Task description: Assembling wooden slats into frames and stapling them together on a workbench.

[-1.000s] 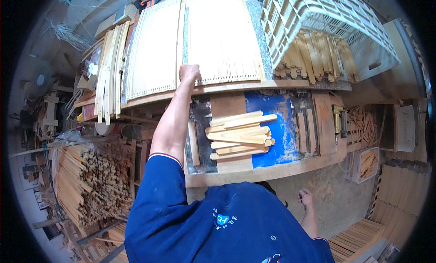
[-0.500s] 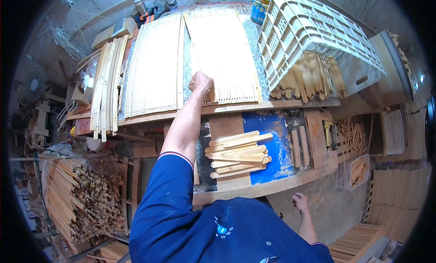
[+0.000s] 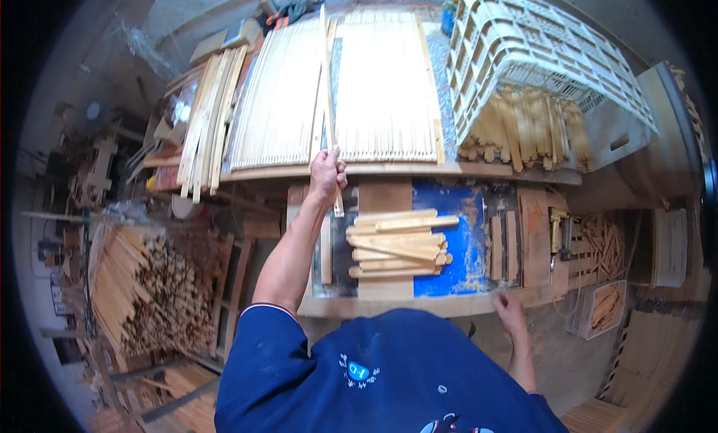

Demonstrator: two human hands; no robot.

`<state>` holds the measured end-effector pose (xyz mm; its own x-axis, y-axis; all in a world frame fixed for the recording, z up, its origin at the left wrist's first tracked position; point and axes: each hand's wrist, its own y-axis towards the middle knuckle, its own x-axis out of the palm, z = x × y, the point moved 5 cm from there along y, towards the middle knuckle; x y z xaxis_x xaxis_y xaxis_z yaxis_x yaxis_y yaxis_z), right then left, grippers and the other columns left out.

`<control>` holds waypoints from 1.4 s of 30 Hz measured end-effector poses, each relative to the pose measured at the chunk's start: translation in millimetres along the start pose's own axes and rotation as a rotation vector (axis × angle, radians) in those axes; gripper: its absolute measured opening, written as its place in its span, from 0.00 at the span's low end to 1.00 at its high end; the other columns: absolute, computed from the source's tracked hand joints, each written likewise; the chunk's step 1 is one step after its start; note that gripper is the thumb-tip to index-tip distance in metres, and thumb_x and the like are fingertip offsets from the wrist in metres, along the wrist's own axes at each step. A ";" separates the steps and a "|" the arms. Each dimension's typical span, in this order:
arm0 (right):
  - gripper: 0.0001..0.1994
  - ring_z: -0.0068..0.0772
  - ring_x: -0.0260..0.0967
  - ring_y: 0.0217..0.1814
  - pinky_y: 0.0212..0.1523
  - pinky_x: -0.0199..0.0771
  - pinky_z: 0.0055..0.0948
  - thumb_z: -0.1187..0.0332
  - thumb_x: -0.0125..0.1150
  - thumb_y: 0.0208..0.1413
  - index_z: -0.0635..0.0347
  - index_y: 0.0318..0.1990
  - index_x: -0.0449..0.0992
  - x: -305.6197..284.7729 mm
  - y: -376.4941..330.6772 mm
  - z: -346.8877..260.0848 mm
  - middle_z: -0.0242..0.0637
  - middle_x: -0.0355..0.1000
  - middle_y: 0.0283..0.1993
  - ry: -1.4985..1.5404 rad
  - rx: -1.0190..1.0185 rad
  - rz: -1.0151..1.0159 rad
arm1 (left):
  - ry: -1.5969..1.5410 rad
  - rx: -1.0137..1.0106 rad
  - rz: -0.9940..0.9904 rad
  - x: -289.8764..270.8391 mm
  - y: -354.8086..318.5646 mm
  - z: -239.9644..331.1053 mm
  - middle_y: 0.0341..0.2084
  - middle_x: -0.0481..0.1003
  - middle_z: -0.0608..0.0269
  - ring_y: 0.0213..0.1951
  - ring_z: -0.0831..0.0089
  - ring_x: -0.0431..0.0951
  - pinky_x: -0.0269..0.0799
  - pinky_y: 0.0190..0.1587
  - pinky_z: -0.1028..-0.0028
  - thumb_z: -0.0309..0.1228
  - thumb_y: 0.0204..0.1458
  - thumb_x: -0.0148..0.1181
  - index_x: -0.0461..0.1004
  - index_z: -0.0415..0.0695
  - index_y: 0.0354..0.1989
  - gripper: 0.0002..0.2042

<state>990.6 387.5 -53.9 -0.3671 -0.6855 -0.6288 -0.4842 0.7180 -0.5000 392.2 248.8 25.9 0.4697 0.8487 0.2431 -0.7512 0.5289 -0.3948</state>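
My left hand (image 3: 327,171) is closed around a long thin wooden strip (image 3: 330,96). The strip slants over the gap between two rows of pale slats, and its near end pokes out below my fist. To the left of the gap lies one row of slats (image 3: 277,104); the other row (image 3: 385,96) is on the right, both very bright under the light. By the front edge of the lower bench hangs my right hand (image 3: 511,312), its fingers curled and slightly blurred, with nothing visible in them. A pile of short wooden strips (image 3: 400,246) rests between me and the rows.
A white plastic crate (image 3: 550,59) lies on its side at the right, with wooden pieces (image 3: 523,126) in its opening. Long boards (image 3: 209,119) overhang the left end. A large stack of strips (image 3: 142,291) stands at lower left. A nail gun (image 3: 556,227) sits right of the blue panel (image 3: 467,242).
My left hand has come back toward me with the strip, which now tilts across the gap. My right hand has risen to the bench's front edge. The whole view has shifted a little.
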 end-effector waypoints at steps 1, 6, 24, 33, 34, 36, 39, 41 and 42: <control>0.19 0.27 0.74 0.44 0.47 0.75 0.28 0.66 0.65 0.60 0.66 0.56 0.76 -14.0 8.1 -34.6 0.37 0.78 0.41 0.047 -0.045 -0.043 | 0.018 0.044 -0.074 -11.1 -25.4 -11.8 0.22 0.69 0.69 0.18 0.80 0.66 0.65 0.19 0.74 0.42 0.70 0.49 0.67 0.45 0.41 0.13; 0.18 0.39 0.78 0.43 0.47 0.78 0.36 0.72 0.68 0.56 0.62 0.55 0.77 -71.4 22.0 -245.1 0.45 0.78 0.41 -0.036 -0.862 0.087 | 0.420 0.118 -0.148 -60.7 -121.8 -74.6 0.35 0.79 0.63 0.35 0.76 0.77 0.73 0.40 0.74 0.33 0.65 0.54 0.76 0.38 0.51 0.13; 0.10 0.46 0.75 0.29 0.26 0.74 0.45 0.59 0.65 0.60 0.54 0.39 0.75 82.0 44.2 -205.6 0.39 0.68 0.31 -0.745 -1.108 -0.169 | 1.107 0.586 -0.243 -52.7 -213.6 -189.3 0.24 0.78 0.55 0.33 0.54 0.78 0.72 0.41 0.59 0.42 0.44 0.65 0.79 0.44 0.24 0.13; 0.12 0.48 0.74 0.29 0.27 0.74 0.46 0.59 0.66 0.60 0.53 0.30 0.71 173.1 32.5 -183.6 0.40 0.69 0.30 -0.529 -0.965 -0.111 | 0.879 0.696 -0.243 -84.6 -228.0 -185.6 0.34 0.78 0.56 0.41 0.55 0.77 0.72 0.48 0.61 0.31 0.46 0.67 0.78 0.41 0.35 0.10; 0.12 0.48 0.73 0.29 0.27 0.73 0.44 0.59 0.66 0.59 0.54 0.31 0.71 163.3 35.0 -176.6 0.40 0.68 0.30 -0.492 -0.949 -0.118 | 0.873 0.690 -0.245 -88.3 -227.7 -181.9 0.34 0.78 0.56 0.41 0.55 0.77 0.72 0.48 0.61 0.31 0.46 0.67 0.78 0.41 0.35 0.10; 0.12 0.47 0.73 0.29 0.26 0.73 0.44 0.60 0.67 0.59 0.54 0.31 0.72 144.9 37.2 -162.4 0.40 0.68 0.30 -0.588 -0.901 -0.164 | 0.882 0.689 -0.346 -87.7 -222.3 -180.4 0.34 0.78 0.56 0.42 0.55 0.77 0.72 0.49 0.60 0.31 0.46 0.67 0.79 0.40 0.35 0.10; 0.11 0.47 0.72 0.28 0.25 0.71 0.44 0.62 0.68 0.58 0.54 0.30 0.72 148.6 40.2 -165.5 0.40 0.67 0.29 -0.635 -0.960 -0.144 | 0.838 0.722 -0.374 -94.9 -215.6 -175.5 0.31 0.77 0.55 0.39 0.56 0.78 0.73 0.45 0.61 0.31 0.47 0.67 0.79 0.41 0.34 0.09; 0.11 0.47 0.71 0.27 0.25 0.70 0.44 0.62 0.68 0.57 0.54 0.30 0.72 155.7 42.8 -168.4 0.40 0.66 0.29 -0.624 -0.966 -0.118 | 0.830 0.726 -0.413 -101.1 -210.3 -168.4 0.30 0.78 0.55 0.37 0.56 0.78 0.74 0.44 0.61 0.30 0.47 0.67 0.79 0.41 0.34 0.08; 0.11 0.47 0.71 0.27 0.24 0.70 0.44 0.63 0.68 0.57 0.54 0.29 0.72 158.9 43.3 -170.8 0.40 0.65 0.28 -0.610 -0.982 -0.100 | 0.819 0.708 -0.386 -108.6 -211.8 -163.8 0.29 0.78 0.56 0.36 0.57 0.78 0.75 0.42 0.62 0.30 0.47 0.67 0.79 0.41 0.33 0.07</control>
<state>775.7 289.0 -73.7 0.0216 -0.3699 -0.9288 -0.9955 0.0779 -0.0542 576.3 44.2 -61.9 0.6912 0.5102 -0.5118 -0.4617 0.8566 0.2304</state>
